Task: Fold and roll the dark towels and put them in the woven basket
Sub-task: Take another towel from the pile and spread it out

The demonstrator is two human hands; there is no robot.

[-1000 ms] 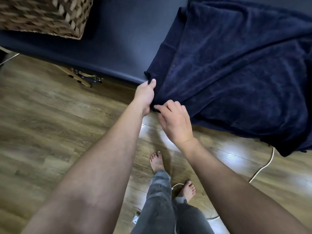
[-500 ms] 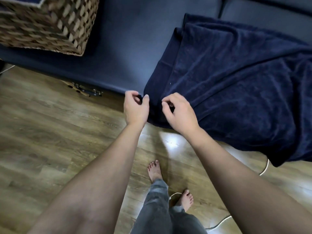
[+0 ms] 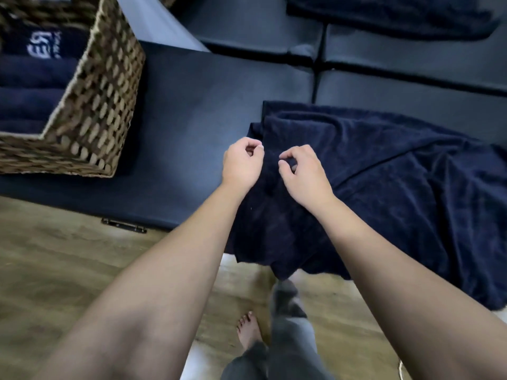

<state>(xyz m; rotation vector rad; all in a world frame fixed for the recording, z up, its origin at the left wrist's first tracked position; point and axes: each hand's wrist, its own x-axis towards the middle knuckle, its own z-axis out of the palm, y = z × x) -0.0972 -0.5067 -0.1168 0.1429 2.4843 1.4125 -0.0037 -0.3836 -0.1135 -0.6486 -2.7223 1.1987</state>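
Observation:
A dark navy towel (image 3: 397,182) lies rumpled on the dark padded mat (image 3: 186,111), its near part hanging over the mat's front edge. My left hand (image 3: 241,165) and my right hand (image 3: 304,174) are close together above the towel's left end. Each has fingers curled and pinches the towel's edge between thumb and forefinger, and the cloth drapes down beneath my wrists. The woven basket (image 3: 101,105) stands on the mat at the upper left, left of both hands. Rolled dark towels (image 3: 30,78) lie inside it, one with white lettering.
Another dark towel (image 3: 384,17) lies on the far mat sections at the top right. Below the mat is wooden floor (image 3: 55,270), with a metal latch (image 3: 123,225) on the mat's front edge. My bare foot (image 3: 248,330) and grey trouser legs stand beneath the hands.
Both hands have lifted the towel's near-left edge from the mat's front edge up and away over the mat. The view tilted up, bringing in the basket's inside.

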